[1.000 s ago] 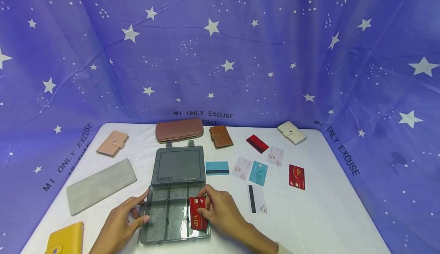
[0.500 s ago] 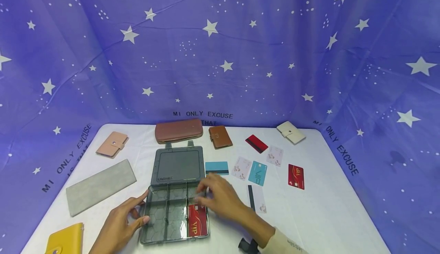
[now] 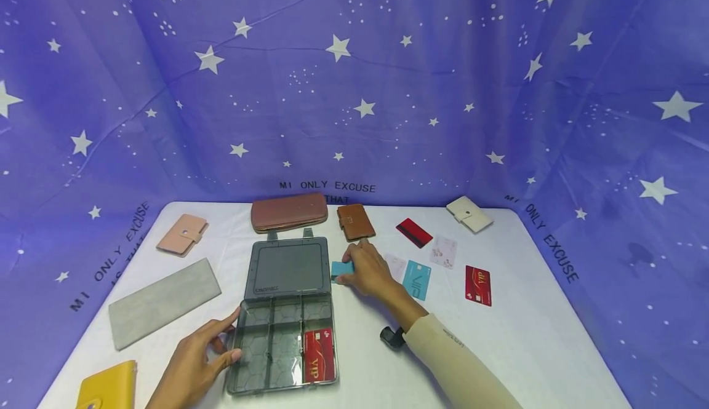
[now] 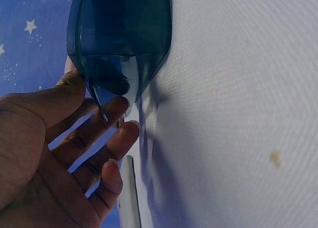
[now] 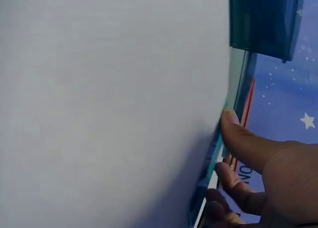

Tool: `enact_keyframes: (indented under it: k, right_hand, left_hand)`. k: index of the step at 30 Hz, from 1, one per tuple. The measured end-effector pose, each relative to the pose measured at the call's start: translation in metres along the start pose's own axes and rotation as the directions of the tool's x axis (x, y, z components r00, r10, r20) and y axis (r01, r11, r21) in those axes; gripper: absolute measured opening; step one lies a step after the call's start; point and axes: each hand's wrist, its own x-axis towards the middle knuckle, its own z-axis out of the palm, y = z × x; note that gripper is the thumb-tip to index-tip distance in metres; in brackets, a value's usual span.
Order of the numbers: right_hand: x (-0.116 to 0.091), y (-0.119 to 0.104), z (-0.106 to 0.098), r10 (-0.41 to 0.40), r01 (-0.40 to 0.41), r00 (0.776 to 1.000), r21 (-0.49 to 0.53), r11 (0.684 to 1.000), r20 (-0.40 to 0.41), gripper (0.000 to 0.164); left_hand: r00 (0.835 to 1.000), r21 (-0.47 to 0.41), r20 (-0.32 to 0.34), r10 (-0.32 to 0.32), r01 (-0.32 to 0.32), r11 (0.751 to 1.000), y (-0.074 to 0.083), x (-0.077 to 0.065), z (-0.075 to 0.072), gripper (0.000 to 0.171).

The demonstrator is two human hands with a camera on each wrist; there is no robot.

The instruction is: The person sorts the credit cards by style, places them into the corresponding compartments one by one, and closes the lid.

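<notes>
A clear grey compartment box point(image 3: 252, 347) lies with its lid folded back on the white table. My left hand point(image 3: 194, 360) holds its left wall, thumb at the near part and index finger near the hinge corner; the left wrist view shows the thumb and fingers about the box end point(image 4: 119, 34). A red VIP card point(image 3: 319, 357) sits in the near right compartment. Beside the lid, my right hand point(image 3: 370, 270) pinches a blue card point(image 3: 341, 269) by its edges, covering its right part. In the right wrist view the thumb point(image 5: 243, 138) presses the card's edge.
Right of the hand lie a blue VIP card point(image 3: 416, 280), floral cards point(image 3: 444, 252) and red cards point(image 3: 478, 286). Behind are a maroon wallet point(image 3: 289, 212), brown card holder point(image 3: 356, 221) and cream one point(image 3: 469, 213). Left are pink point(image 3: 183, 234), grey point(image 3: 165, 303) and yellow point(image 3: 108, 387) wallets.
My right hand has let go of the red VIP card in the right compartment and moved up and right to the blue card. The left hand has stayed on the box.
</notes>
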Motion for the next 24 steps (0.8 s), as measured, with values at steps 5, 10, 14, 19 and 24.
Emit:
enact_keyframes:
  k: [5,10,14,19,24]
  right_hand:
    - [-0.001,-0.002,-0.007,0.024,-0.023,0.997,0.012,1.0,-0.069,0.031]
    - [-0.01,-0.011,-0.019,-0.013,0.038,0.972,0.104,0.994,-0.233,0.021]
    - [-0.027,-0.024,-0.028,-0.072,0.135,0.97,0.266,0.955,-0.233,0.038]
    - [-0.054,-0.048,-0.027,-0.11,0.115,0.993,0.549,0.828,-0.041,0.034]
    - [-0.079,-0.072,-0.006,-0.212,0.117,0.972,0.576,0.809,0.099,0.031]
  left_hand:
    - [1.0,-0.009,-0.001,0.012,-0.012,1.0,0.0,0.0,0.0,0.07]
    - [1.0,0.009,-0.005,0.016,-0.016,1.0,-0.001,0.001,0.0,0.07]
    - [0.999,0.025,-0.015,0.031,-0.031,0.999,-0.001,0.001,0.0,0.07]
    - [0.999,0.032,-0.019,0.039,-0.038,0.999,-0.002,0.002,0.001,0.071]
    - [1.0,0.04,-0.01,0.022,-0.021,0.999,-0.002,0.001,0.001,0.07]
